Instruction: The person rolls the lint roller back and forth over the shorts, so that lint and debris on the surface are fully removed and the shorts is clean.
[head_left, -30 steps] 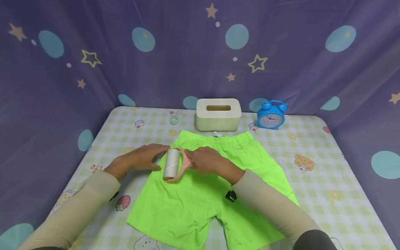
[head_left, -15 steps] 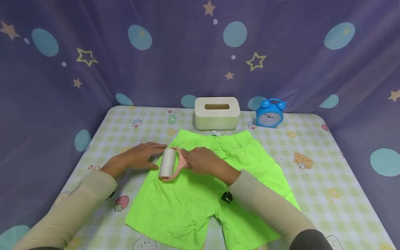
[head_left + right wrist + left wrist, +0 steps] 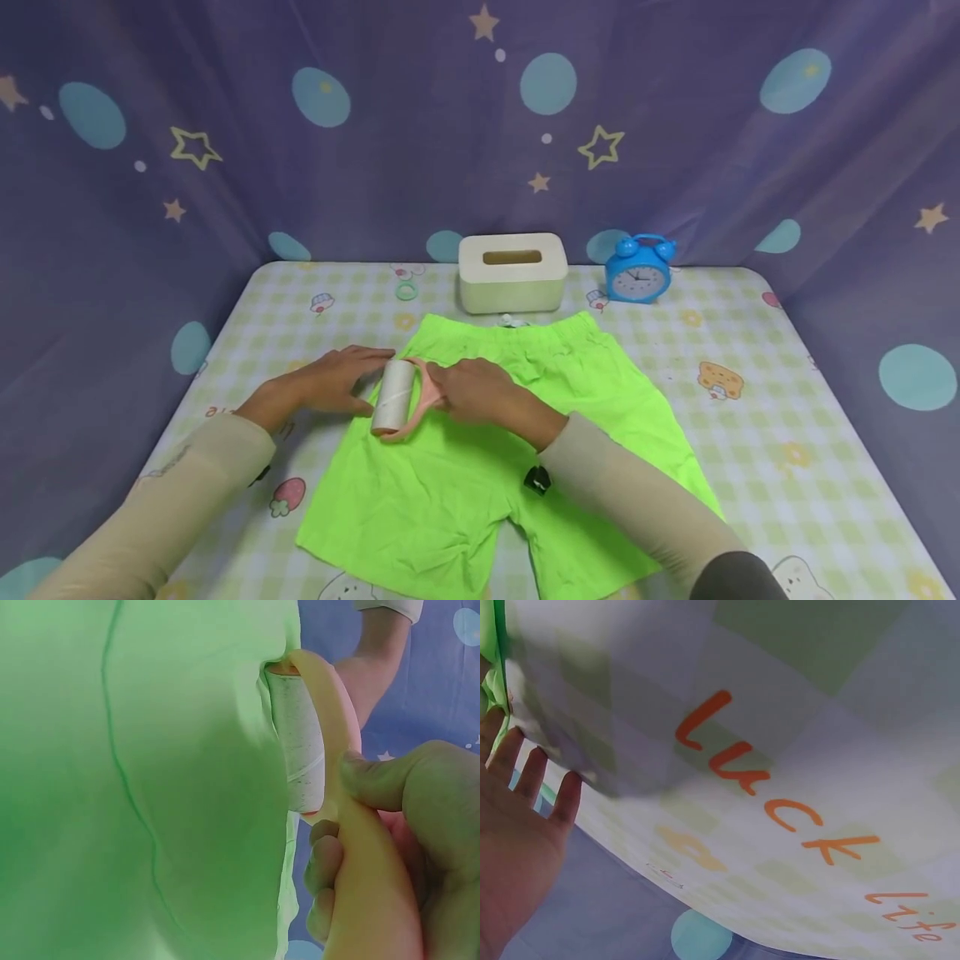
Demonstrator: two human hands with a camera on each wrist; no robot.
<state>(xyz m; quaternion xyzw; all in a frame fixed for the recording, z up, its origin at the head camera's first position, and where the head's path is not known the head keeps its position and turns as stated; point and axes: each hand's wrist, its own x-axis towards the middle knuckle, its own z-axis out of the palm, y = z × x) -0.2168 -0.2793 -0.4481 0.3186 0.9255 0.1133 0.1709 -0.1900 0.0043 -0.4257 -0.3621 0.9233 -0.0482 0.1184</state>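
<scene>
Neon green shorts (image 3: pixel 420 492) lie spread flat on the checked tablecloth. My right hand (image 3: pixel 480 392) grips the pink handle of a lint roller (image 3: pixel 393 397), its white roll resting on the left side of the shorts below the waistband. In the right wrist view, thumb and fingers curl round the handle (image 3: pixel 375 885), and the white roll (image 3: pixel 300 742) touches the fabric. At the shorts' left edge my left hand (image 3: pixel 330 382) lies beside the roll. Its fingers look straight and spread in the left wrist view, with the fingertips (image 3: pixel 568 791) near the cloth.
Behind the waistband stands a pale tissue box (image 3: pixel 513 275). A blue alarm clock (image 3: pixel 639 271) is to its right, and a small green ring (image 3: pixel 407 290) lies to its left. A purple curtain (image 3: pixel 420 150) with stars and dots closes off the back and sides.
The lint roller has shifted slightly left across the shorts, toward their edge, with my right hand on its handle. My left hand stays by that edge. The whole view has shifted a little.
</scene>
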